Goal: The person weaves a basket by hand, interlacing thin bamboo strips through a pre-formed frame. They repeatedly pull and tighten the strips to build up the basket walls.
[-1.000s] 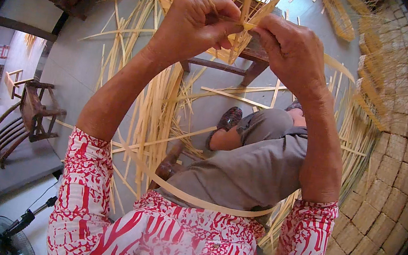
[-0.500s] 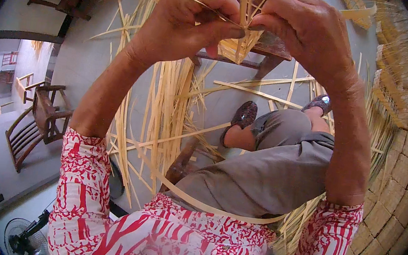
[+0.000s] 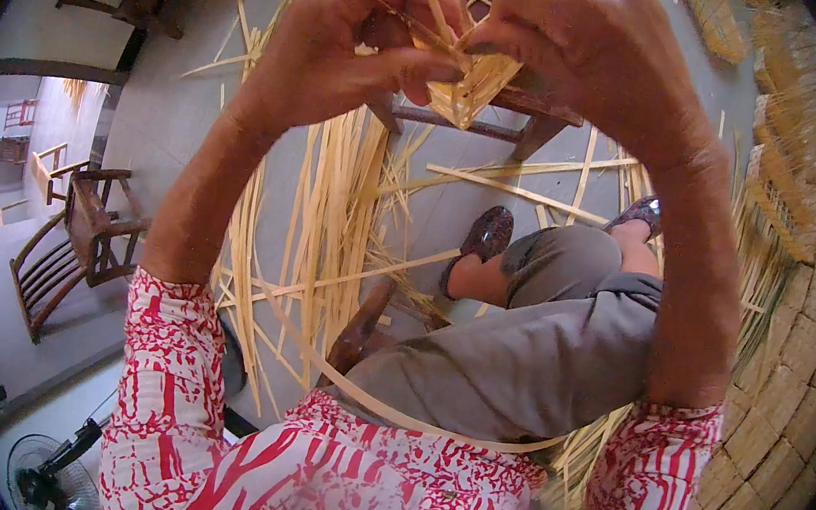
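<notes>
A pale woven bamboo-like piece (image 3: 468, 101) hangs with its pointed corner down at the top middle of the view. My left hand (image 3: 362, 43) is closed, thumb and fingertips pinching a thin strip at the edge just above that corner. My right hand (image 3: 592, 49) is closed too, its fingertips pressed together at the same edge from the other side; the exact strip between them is hidden. Loose strip ends stand up between both hands. Most of the woven piece lies behind my fingers and beyond the top rim.
Long loose strips (image 3: 333, 206) cover the floor between my knees and the left side. A wooden stool (image 3: 533, 128) stands behind the woven piece. Stacked woven blocks (image 3: 784, 399) line the right. Wooden chairs (image 3: 94, 229) and a black fan (image 3: 51, 476) are at left.
Both hands have shifted slightly left. The upright strip ends now lean left, and the long strip that arched out to the upper left no longer shows there.
</notes>
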Demonstrator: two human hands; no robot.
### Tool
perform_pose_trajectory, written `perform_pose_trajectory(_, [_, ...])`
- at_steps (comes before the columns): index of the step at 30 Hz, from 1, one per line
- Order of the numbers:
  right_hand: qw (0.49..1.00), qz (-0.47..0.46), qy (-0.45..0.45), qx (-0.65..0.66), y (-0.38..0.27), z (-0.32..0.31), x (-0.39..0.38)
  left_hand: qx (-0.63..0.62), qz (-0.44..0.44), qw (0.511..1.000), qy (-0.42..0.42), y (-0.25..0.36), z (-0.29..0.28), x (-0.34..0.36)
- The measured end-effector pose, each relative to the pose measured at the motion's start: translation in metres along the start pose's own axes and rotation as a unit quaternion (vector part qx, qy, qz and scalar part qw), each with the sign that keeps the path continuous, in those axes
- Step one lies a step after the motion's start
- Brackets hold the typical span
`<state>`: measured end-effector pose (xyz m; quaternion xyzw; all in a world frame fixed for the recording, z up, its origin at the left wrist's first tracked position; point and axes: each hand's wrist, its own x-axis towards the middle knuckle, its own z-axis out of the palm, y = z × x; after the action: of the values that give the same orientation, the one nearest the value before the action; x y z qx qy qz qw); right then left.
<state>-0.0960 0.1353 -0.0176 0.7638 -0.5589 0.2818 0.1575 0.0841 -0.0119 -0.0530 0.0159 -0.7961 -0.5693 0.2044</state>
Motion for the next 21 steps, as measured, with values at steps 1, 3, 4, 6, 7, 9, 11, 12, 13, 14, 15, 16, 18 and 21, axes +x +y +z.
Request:
perform_pose_trajectory(1, [0.999, -0.017, 0.038, -0.010, 0.001, 0.005, 0.003, -0.014, 0.040, 0.999, 0.029, 0.002, 0.005, 0.002])
perform_pose_trajectory(3, [0.992, 0.076, -0.056, -0.079, -0.007, 0.001, 0.001, -0.015, -0.001, 0.998, 0.066, -0.003, 0.004, 0.006])
perform_pose_trajectory(4, [0.991, 0.090, 0.001, -0.094, -0.012, 0.005, 0.002, -0.014, -0.023, 0.996, 0.087, -0.004, 0.002, 0.006])
perform_pose_trajectory(6, [0.978, 0.111, 0.114, -0.132, -0.015, 0.012, 0.003, 0.005, -0.014, 0.994, 0.112, -0.004, 0.001, 0.009])
perform_pose_trajectory(7, [0.967, 0.139, 0.172, -0.127, -0.019, 0.013, 0.000, 0.006, 0.014, 0.993, 0.121, -0.012, -0.001, 0.010])
perform_pose_trajectory(9, [0.920, 0.341, 0.188, 0.054, -0.036, 0.012, -0.008, 0.030, 0.021, 0.991, 0.132, -0.021, -0.005, 0.011])
perform_pose_trajectory(11, [0.758, 0.509, 0.195, 0.359, -0.039, 0.027, -0.017, 0.006, 0.044, 0.989, 0.144, -0.028, -0.007, 0.012])
perform_pose_trajectory(12, [0.652, 0.536, 0.198, 0.498, -0.031, 0.037, -0.026, -0.007, 0.054, 0.988, 0.144, -0.033, -0.006, 0.014])
perform_pose_trajectory(13, [0.537, 0.562, 0.206, 0.595, -0.020, 0.042, -0.026, -0.011, 0.026, 0.988, 0.152, -0.033, -0.006, 0.012])
perform_pose_trajectory(14, [0.509, 0.536, 0.264, 0.620, -0.012, 0.044, -0.021, 0.022, 0.023, 0.990, 0.139, -0.030, -0.007, 0.012])
perform_pose_trajectory(15, [0.478, 0.507, 0.319, 0.643, -0.005, 0.045, -0.015, 0.055, 0.019, 0.990, 0.127, -0.026, -0.010, 0.013])
perform_pose_trajectory(16, [0.443, 0.476, 0.372, 0.663, 0.001, 0.044, -0.010, 0.089, 0.015, 0.989, 0.115, -0.022, -0.012, 0.014])
perform_pose_trajectory(18, [0.395, 0.430, 0.377, 0.720, 0.007, 0.039, -0.006, 0.058, 0.023, 0.988, 0.141, -0.027, -0.006, 0.018])
perform_pose_trajectory(21, [0.333, 0.338, 0.326, 0.818, 0.026, 0.051, -0.019, 0.035, 0.033, 0.986, 0.161, -0.025, -0.002, 0.025])
